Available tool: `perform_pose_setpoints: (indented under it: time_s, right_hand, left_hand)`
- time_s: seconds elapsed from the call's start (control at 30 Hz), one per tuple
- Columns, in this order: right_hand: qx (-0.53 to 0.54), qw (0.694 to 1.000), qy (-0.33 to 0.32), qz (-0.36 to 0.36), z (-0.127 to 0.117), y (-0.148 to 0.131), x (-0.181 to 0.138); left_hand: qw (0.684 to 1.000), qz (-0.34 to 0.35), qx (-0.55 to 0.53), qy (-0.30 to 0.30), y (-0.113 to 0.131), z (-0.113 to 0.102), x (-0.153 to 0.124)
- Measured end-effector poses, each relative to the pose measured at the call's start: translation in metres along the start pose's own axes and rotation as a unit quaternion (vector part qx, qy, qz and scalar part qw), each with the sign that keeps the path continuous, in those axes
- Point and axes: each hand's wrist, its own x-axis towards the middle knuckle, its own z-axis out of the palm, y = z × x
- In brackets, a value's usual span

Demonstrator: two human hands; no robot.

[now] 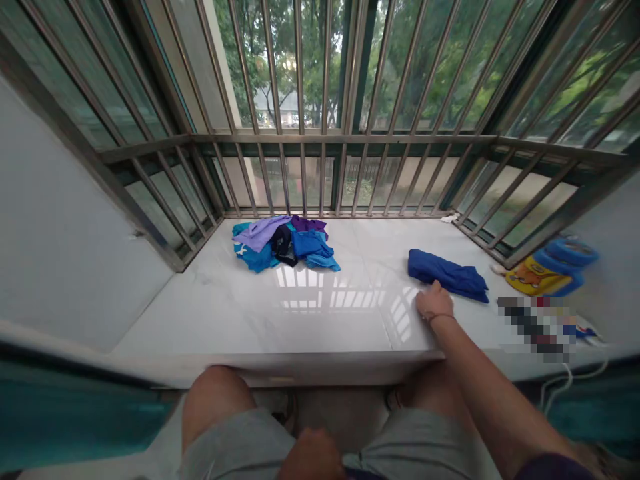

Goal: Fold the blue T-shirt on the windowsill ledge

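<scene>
A folded dark blue cloth [447,275], rolled into a long bundle, lies at the right on the white marble-look ledge. Just below its near edge is my right hand [435,303], fingers curled in and knuckles at the cloth's border; nothing shows in the fist. My left hand [314,457] is low in my lap at the bottom edge, partly cut off, its fingers not distinct. Toward the window, left of centre, a loose heap of clothes holds a lavender piece [263,232], a purple piece [310,227], a black piece [284,245] and several blue ones [313,247].
Metal window bars [325,173] enclose the ledge [320,327] at the back and sides. A yellow and blue container [550,267] stands against the right wall, with blurred-out items [537,330] before it. A white cord [557,387] hangs off the ledge.
</scene>
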Motion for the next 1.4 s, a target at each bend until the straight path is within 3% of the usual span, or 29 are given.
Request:
perform_pose_setpoints:
  time_s: [0.07,0.17,0.27,0.4,0.57,0.77,0.9,1.0,1.07,1.13,1.23,1.3,1.37,1.4]
  right_hand:
    - [0.013,1.000,-0.008,0.010,0.016,-0.022,-0.027]
    - [0.031,0.998,-0.051,-0.005,0.028,-0.044,-0.070]
    - [0.035,0.997,-0.062,-0.039,0.026,-0.053,-0.108]
    - [0.009,0.996,-0.058,-0.061,0.012,-0.061,-0.140]
    - [0.006,0.995,-0.092,-0.035,-0.003,-0.070,-0.143]
    - [0.045,0.996,-0.076,-0.032,-0.001,-0.067,-0.141]
    - [0.054,0.996,-0.067,-0.033,0.001,-0.066,-0.143]
    - [0.057,0.996,-0.066,-0.033,0.001,-0.065,-0.143]
    - [0.061,0.995,-0.069,-0.032,0.001,-0.064,-0.140]
    - [0.073,0.994,-0.072,-0.027,-0.001,-0.062,-0.137]
    - [0.155,0.982,-0.096,-0.057,-0.009,-0.065,-0.143]
    - [0.295,0.934,-0.144,-0.144,-0.019,-0.074,-0.162]
    - [0.464,0.832,-0.202,-0.227,-0.032,-0.090,-0.192]
    - [0.536,0.778,-0.228,-0.236,-0.040,-0.100,-0.210]
  left_hand:
    - [0.998,-0.045,0.006,0.041,-0.017,0.016,0.023]
    - [0.981,-0.114,-0.007,0.160,-0.045,0.021,0.066]
    - [0.965,-0.128,-0.021,0.227,-0.084,0.000,0.127]
    - [0.932,-0.200,-0.016,0.303,-0.146,-0.048,0.220]
    - [0.920,-0.219,0.005,0.326,-0.215,-0.092,0.295]
    - [0.938,-0.212,0.069,0.266,-0.262,-0.127,0.328]
    - [0.937,-0.177,0.062,0.294,-0.244,-0.149,0.319]
    - [0.915,-0.103,-0.034,0.387,-0.196,-0.155,0.287]
    - [0.895,-0.085,-0.139,0.415,-0.156,-0.153,0.258]
    - [0.865,-0.124,-0.270,0.405,-0.117,-0.148,0.229]
    - [0.773,-0.189,-0.485,0.362,-0.070,-0.138,0.191]
    - [0.706,-0.216,-0.596,0.317,-0.050,-0.135,0.169]
    - [0.653,-0.238,-0.670,0.262,-0.038,-0.134,0.148]
    - [0.633,-0.250,-0.692,0.241,-0.036,-0.135,0.138]
